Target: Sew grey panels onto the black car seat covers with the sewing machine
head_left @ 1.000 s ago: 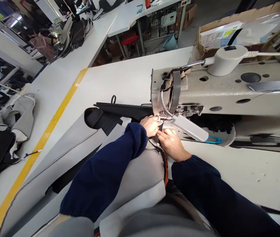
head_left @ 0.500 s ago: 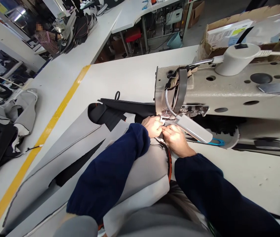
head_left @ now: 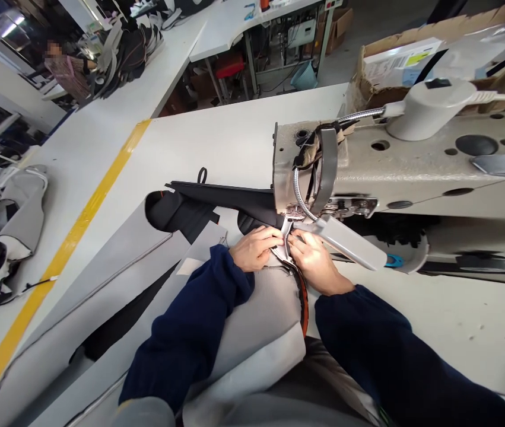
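Note:
Grey and black fabric (head_left: 256,302) lies across the white table and runs up to the head of a sewing machine (head_left: 412,172). My left hand (head_left: 256,248) pinches the fabric edge just left of the needle area. On the other side of that edge, my right hand (head_left: 314,260) grips it with bent fingers, close under the machine's lamp (head_left: 353,243). An orange-trimmed black edge (head_left: 304,302) curves down below my right hand. The fingertips partly hide the seam between them.
Yellow tape (head_left: 87,216) crosses the table (head_left: 234,139). More grey and black pieces (head_left: 23,210) lie at the left. An open cardboard box (head_left: 368,83) stands behind the machine. A person (head_left: 67,74) is at the far upper left.
My left hand has moved left and down, apart from my right hand, and a light strip now shows between them. The view has shifted slightly.

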Demonstrator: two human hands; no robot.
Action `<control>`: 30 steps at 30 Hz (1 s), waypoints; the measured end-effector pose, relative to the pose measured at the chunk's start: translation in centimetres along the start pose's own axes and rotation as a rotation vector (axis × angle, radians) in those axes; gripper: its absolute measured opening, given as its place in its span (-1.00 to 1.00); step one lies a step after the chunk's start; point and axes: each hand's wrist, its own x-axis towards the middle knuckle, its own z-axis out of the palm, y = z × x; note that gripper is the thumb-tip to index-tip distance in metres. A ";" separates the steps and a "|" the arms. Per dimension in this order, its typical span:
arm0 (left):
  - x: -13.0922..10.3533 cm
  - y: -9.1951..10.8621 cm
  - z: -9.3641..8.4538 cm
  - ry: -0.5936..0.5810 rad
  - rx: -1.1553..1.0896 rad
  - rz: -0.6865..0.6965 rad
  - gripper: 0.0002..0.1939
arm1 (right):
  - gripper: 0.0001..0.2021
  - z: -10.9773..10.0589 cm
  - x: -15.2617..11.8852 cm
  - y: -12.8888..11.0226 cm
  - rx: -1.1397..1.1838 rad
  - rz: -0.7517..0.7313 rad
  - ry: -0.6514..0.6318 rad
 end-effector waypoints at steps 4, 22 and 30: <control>-0.1 -0.5 -0.3 -0.049 0.070 0.000 -0.72 | -0.64 0.4 -0.1 0.1 0.005 0.008 -0.059; 0.1 -2.8 0.0 0.093 0.178 0.210 -0.72 | -0.76 -0.2 1.2 -0.2 0.151 -0.088 0.034; 0.4 -1.8 0.1 0.099 0.144 0.178 -0.70 | -0.73 -1.5 1.3 0.7 0.416 0.028 -0.036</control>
